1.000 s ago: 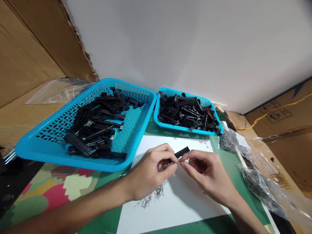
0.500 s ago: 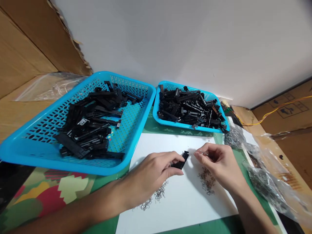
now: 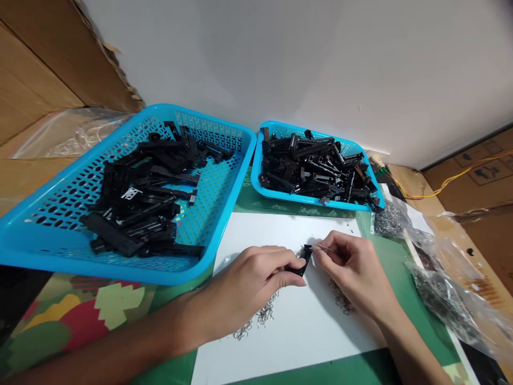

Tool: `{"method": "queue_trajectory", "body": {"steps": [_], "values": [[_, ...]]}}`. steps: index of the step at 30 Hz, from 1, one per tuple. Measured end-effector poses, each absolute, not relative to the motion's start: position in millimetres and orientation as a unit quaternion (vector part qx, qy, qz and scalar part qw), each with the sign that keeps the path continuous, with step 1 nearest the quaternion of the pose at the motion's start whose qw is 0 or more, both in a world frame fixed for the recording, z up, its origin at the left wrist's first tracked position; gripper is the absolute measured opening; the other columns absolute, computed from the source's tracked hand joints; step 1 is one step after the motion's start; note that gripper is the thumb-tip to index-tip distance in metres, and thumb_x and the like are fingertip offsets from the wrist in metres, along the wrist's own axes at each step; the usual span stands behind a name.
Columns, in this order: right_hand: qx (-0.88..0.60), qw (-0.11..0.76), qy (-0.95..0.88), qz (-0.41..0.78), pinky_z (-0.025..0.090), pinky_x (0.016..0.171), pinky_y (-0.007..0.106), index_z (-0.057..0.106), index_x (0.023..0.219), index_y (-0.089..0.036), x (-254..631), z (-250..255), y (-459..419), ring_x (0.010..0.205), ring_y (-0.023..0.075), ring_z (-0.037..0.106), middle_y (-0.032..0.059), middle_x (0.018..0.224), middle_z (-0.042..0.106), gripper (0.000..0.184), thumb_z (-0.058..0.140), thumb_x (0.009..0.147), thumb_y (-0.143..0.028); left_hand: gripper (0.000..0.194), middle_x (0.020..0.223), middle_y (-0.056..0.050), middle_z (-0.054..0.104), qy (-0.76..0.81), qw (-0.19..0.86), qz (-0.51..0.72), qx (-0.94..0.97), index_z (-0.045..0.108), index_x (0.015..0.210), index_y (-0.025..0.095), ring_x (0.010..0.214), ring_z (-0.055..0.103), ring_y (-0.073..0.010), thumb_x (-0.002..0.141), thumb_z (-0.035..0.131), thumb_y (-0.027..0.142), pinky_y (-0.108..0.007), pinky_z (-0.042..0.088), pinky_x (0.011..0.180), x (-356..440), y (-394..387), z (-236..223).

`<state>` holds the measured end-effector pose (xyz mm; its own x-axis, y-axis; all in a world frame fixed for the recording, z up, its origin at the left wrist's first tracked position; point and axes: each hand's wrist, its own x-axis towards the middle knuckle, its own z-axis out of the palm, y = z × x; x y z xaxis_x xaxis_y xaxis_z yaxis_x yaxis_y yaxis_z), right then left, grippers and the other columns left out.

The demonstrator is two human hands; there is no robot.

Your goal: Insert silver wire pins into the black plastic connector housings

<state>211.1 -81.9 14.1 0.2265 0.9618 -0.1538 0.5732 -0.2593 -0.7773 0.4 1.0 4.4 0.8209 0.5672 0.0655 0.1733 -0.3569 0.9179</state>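
Note:
Over the white sheet point(image 3: 304, 337), my left hand point(image 3: 260, 283) is closed on a small black plastic part point(image 3: 305, 258), whose upper end sticks out past the fingers. My right hand point(image 3: 352, 267) pinches a thin metal pin point(image 3: 326, 248) close against that end; whether the two touch I cannot tell. Small bent wire springs point(image 3: 264, 313) lie in a loose pile below my left hand. A second pile of darker wire pieces point(image 3: 340, 299) is partly covered by my right hand.
A large blue basket point(image 3: 224, 235) with black plastic parts stands at left. A smaller blue basket point(image 3: 312, 201), heaped with similar parts, sits behind the sheet. Clear bags of small metal pieces point(image 3: 441, 299) lie at right, near a yellow wire point(image 3: 449, 184). Cardboard point(image 3: 36, 69) borders the left side.
My right hand has moved slightly left, bringing the metal pin closer to the black plastic part. My left hand keeps its hold. The camera view has shifted a little.

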Motion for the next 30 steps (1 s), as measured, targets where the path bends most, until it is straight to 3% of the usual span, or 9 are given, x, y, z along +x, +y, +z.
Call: {"method": "queue_trajectory", "body": {"steps": [11,14,16,19,22,25,28,30], "values": [[-0.704,0.275,-0.584,0.297,0.022,0.051,0.027,0.043,0.068,-0.022,209.9,9.7,-85.7,0.056,0.0109,0.027,-0.0072,0.058,0.032,0.037,0.060,0.099,-0.033,0.017,0.106,-0.001,0.083,0.228,0.509,0.191,0.808,0.081,0.108,0.019,0.095,0.076,-0.0201,0.097,0.071,0.011,-0.027,0.052,0.085,-0.1,-0.2,0.8],[-0.706,0.257,-0.581,0.313,0.026,0.051,0.027,0.057,0.073,-0.021,212.4,15.4,-85.8,0.056,0.0117,0.033,-0.0055,0.059,0.040,0.031,0.060,0.100,-0.035,0.015,0.105,-0.002,0.083,0.225,0.507,0.196,0.809,0.081,0.107,0.018,0.093,0.076,-0.0197,0.097,0.072,0.012,-0.027,0.053,0.085,0.6,0.0,1.6],[-0.712,0.247,-0.578,0.314,0.031,0.052,0.027,0.071,0.088,-0.020,217.6,20.0,-86.1,0.057,0.0133,0.040,-0.0032,0.062,0.050,0.025,0.062,0.101,-0.040,0.014,0.103,-0.002,0.083,0.228,0.517,0.201,0.800,0.081,0.106,0.018,0.092,0.076,-0.0189,0.097,0.072,0.013,-0.026,0.053,0.084,1.0,0.4,2.8],[-0.711,0.262,-0.589,0.281,0.042,0.058,0.029,0.078,0.112,-0.021,228.5,25.3,-87.1,0.069,0.0175,0.057,0.0042,0.082,0.068,0.029,0.058,0.104,-0.041,0.013,0.100,-0.001,0.083,0.233,0.535,0.207,0.785,0.081,0.105,0.018,0.091,0.075,-0.0179,0.097,0.072,0.013,-0.024,0.052,0.081,1.0,1.2,4.4],[-0.684,0.293,-0.630,0.220,0.052,0.075,0.034,0.079,0.121,-0.027,236.0,26.4,-88.7,0.093,0.0225,0.067,0.0082,0.108,0.073,0.029,0.054,0.107,-0.032,0.012,0.099,0.000,0.083,0.236,0.545,0.207,0.777,0.081,0.104,0.020,0.090,0.075,-0.0174,0.098,0.072,0.014,-0.024,0.051,0.081,0.5,1.8,4.8],[-0.662,0.355,-0.643,0.150,0.054,0.090,0.041,0.082,0.114,-0.032,233.5,23.7,-89.7,0.105,0.0259,0.070,0.0065,0.115,0.076,0.023,0.064,0.102,-0.026,0.014,0.102,0.000,0.083,0.240,0.558,0.205,0.768,0.081,0.106,0.021,0.091,0.075,-0.0175,0.098,0.071,0.015,-0.025,0.052,0.083,0.2,2.3,4.9],[-0.680,0.452,-0.554,0.165,0.060,0.083,0.041,0.084,0.098,-0.028,223.0,19.1,-88.1,0.092,0.0260,0.075,0.0054,0.099,0.081,0.010,0.074,0.095,-0.029,0.014,0.103,-0.001,0.083,0.239,0.562,0.203,0.765,0.082,0.106,0.021,0.091,0.075,-0.0187,0.099,0.070,0.016,-0.027,0.053,0.084,0.3,3.0,4.7],[-0.688,0.493,-0.489,0.210,0.063,0.077,0.039,0.082,0.088,-0.023,215.4,15.5,-85.5,0.084,0.0251,0.076,0.0054,0.090,0.080,0.012,0.078,0.093,-0.033,0.014,0.101,-0.001,0.083,0.238,0.560,0.202,0.768,0.082,0.105,0.021,0.089,0.074,-0.0186,0.099,0.070,0.017,-0.027,0.053,0.082,0.3,3.4,4.3]]}}
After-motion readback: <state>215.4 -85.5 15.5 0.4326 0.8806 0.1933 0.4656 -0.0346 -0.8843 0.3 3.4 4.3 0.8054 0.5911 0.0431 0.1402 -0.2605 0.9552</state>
